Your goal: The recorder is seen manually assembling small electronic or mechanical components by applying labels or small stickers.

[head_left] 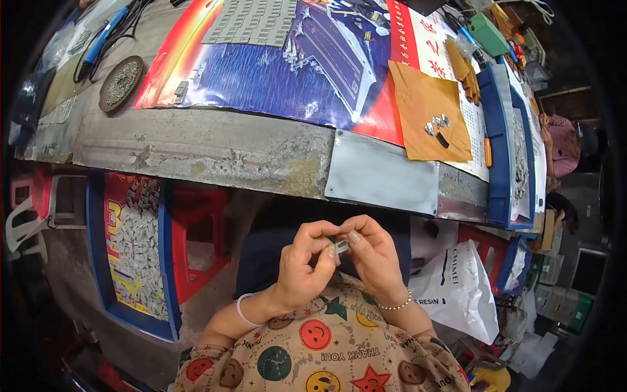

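Close to my body, below the table edge, both hands meet around a small pale grey part (341, 247) with a shiny, rectangular look. My left hand (302, 266) is closed, its thumb and forefinger pinching the part. Fingers of my right hand (377, 260) are curled, with thumb and fingertip pressed on the part's far side. What exactly the part is cannot be made out, as fingertips cover much of it. Ahead on the table, a brown paper sheet (421, 124) carries several small shiny metal pieces (437, 122) and a small black piece (442, 140).
A round dish of tiny metal bits (121, 83) sits at the left. Grey parts in rows (251, 23) lie on the poster (255, 81). Blue trays (171, 261) hold small parts at lower left and right. A red stool (196, 242) and white bag (454, 294) flank me.
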Demonstrator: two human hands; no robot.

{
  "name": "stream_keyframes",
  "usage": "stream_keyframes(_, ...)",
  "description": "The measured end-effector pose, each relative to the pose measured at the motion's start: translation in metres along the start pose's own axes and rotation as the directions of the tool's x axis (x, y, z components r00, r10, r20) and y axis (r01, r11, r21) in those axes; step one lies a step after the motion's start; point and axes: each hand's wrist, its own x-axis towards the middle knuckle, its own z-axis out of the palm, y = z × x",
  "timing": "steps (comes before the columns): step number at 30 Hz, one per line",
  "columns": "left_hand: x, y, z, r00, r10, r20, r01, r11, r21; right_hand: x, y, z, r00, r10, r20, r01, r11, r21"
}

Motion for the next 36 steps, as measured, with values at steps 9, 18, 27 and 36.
stream_keyframes(9, 0.004, -0.004, 0.001, 0.992, 0.123, -0.02, -0.119, 0.984, 0.132, 0.002, -0.003, 0.003, 0.863, -0.481, 0.151, 0.425, 0.533, -0.732)
stream_keyframes(18, 0.007, -0.005, 0.005, 0.975, 0.218, -0.034, -0.204, 0.948, 0.246, 0.003, -0.003, 0.008, 0.848, -0.517, 0.118, 0.398, 0.473, -0.786)
stream_keyframes(27, 0.007, -0.02, 0.006, 0.914, 0.404, -0.05, -0.361, 0.861, 0.358, 0.007, 0.002, 0.006, 0.995, -0.037, -0.09, 0.03, 0.996, -0.081)
stream_keyframes(36, 0.009, -0.003, 0.001, 0.979, 0.203, -0.023, -0.196, 0.962, 0.19, 0.009, -0.001, 0.003, 0.995, 0.102, -0.012, -0.099, 0.987, 0.13)
